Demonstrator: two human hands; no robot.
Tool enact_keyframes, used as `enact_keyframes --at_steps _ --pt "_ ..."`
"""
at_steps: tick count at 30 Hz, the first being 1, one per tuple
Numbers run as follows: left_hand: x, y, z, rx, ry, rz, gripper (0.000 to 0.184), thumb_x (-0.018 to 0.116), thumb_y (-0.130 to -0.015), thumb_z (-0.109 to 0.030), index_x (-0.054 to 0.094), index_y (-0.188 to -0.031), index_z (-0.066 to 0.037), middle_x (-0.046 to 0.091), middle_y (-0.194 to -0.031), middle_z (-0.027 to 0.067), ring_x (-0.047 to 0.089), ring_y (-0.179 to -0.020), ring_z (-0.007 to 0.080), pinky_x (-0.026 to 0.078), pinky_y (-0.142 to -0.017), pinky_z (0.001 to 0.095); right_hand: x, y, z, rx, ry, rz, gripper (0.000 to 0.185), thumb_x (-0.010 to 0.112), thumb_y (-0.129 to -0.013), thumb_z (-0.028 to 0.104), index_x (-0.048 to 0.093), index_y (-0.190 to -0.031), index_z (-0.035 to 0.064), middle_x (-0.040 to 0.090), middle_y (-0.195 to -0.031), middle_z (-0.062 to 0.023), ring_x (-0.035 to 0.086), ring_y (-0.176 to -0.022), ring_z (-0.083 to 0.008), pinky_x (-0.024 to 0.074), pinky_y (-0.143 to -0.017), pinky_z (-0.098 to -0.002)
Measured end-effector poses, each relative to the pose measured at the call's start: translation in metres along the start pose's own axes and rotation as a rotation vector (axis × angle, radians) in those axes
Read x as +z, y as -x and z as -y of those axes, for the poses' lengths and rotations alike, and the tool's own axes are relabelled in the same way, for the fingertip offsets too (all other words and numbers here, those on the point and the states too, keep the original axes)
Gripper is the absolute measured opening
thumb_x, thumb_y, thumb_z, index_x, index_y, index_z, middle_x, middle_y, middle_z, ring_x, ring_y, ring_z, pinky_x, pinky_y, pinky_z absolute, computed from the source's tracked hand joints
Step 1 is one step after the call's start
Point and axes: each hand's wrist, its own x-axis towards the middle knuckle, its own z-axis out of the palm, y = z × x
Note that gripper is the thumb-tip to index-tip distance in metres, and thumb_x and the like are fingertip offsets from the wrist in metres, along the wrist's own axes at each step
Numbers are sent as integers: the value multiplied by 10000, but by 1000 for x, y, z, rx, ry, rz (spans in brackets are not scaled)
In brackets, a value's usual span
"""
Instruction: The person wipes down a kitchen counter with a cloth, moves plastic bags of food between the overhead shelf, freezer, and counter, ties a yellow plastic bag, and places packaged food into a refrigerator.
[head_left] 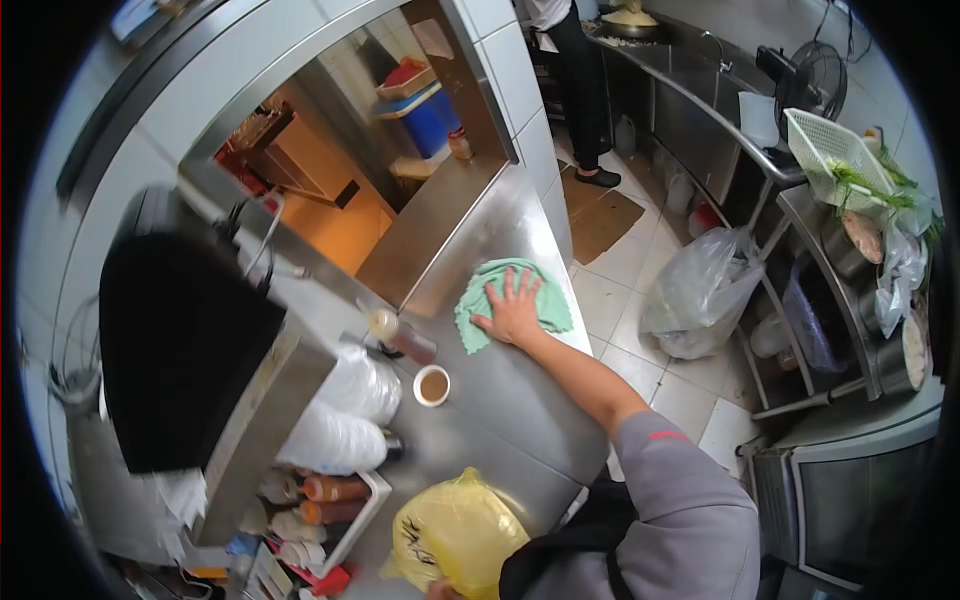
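Note:
My right hand (515, 308) lies flat with spread fingers on a green cloth (548, 310), pressing it to the steel counter (500, 400) near its far edge. A small part of my left hand (443, 591) shows at the bottom edge of the view, its fingers closed on the side of a yellow plastic bag (455, 530). The bag looks full and rounded, with black writing on it. Between the hands stands a white cup (432, 386) of brown liquid. Close by it is a clear squeeze bottle (403, 337) with reddish-brown contents, lying or tilted.
Plastic-wrapped stacks (340, 430) and a white tray (365, 515) of sauce bottles stand on the left. A pass-through window (330, 200) opens beyond the counter. On the right are a clear plastic bag (700, 300), a steel rack (840, 290) and a glass-door fridge (870, 510). Another person (580, 90) stands at the back.

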Motion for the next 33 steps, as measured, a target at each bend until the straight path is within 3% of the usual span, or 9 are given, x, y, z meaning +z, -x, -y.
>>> enact_keyframes --at_steps 3,6,8,11,13,20,24,31,33 --pt "50 24 7 -316 53 108 65 501 -784 -17 563 -801 -28 473 -598 55 411 -492 146 337 -442 285 60 -80 4 -123 -128 -91 516 305 -884 466 378 -1307 180 163 -1434 -136 139 -1288 -436 72 -990 -633" --pt "83 -2 -5 -372 57 138 63 500 -790 -26 562 -803 -28 475 -603 56 414 -500 148 341 -449 286 71 -132 32 -118 -366 13 413 280 -919 339 412 -1272 170 196 -1431 -86 186 -1299 -362 116 -1001 -617" --pt "97 -23 -11 -386 53 151 62 500 -794 -32 561 -804 -28 477 -607 56 415 -505 149 343 -454 286 75 -152 59 -224 -589 -26 399 290 -916 336 408 -1266 185 204 -1429 -70 187 -1304 -336 125 -1004 -614" --pt "115 -51 -13 -416 37 160 62 499 -799 -42 559 -805 -27 479 -612 56 418 -513 150 347 -461 287 65 -166 98 -471 -426 143 443 212 -911 415 356 -1308 282 188 -1436 -47 134 -1314 -359 115 -1030 -577" --pt "125 -65 -13 -440 28 176 63 499 -803 -48 558 -806 -27 480 -615 57 420 -518 151 349 -466 287 72 -175 112 -591 -171 299 460 244 -889 480 361 -1307 327 186 -1440 -40 103 -1312 -391 71 -1033 -577" --pt "147 -106 -10 -552 -18 205 73 497 -816 -70 555 -810 -26 485 -628 58 427 -535 154 357 -484 288 93 -249 144 -541 -93 207 614 308 -764 685 324 -1311 405 167 -1448 -35 28 -1303 -437 -6 -1012 -601" --pt "158 -118 -6 -589 -23 215 81 496 -823 -82 553 -812 -26 488 -634 58 430 -546 156 362 -494 289 99 -319 128 -363 -17 203 617 285 -769 688 292 -1322 414 146 -1454 -11 11 -1311 -424 -16 -1011 -602" --pt "160 -120 2 -605 -7 233 98 494 -836 -104 550 -816 -25 493 -647 59 437 -563 160 370 -511 291 67 -389 -21 107 12 26 602 280 -795 652 294 -1332 379 152 -1453 -15 59 -1327 -370 12 -1033 -560" --pt "161 -119 3 -594 12 240 104 494 -839 -110 549 -817 -25 495 -650 60 439 -568 160 373 -516 291 72 -384 -64 118 -56 -35 605 280 -802 642 293 -1337 357 162 -1450 -11 53 -1332 -351 15 -1042 -540"
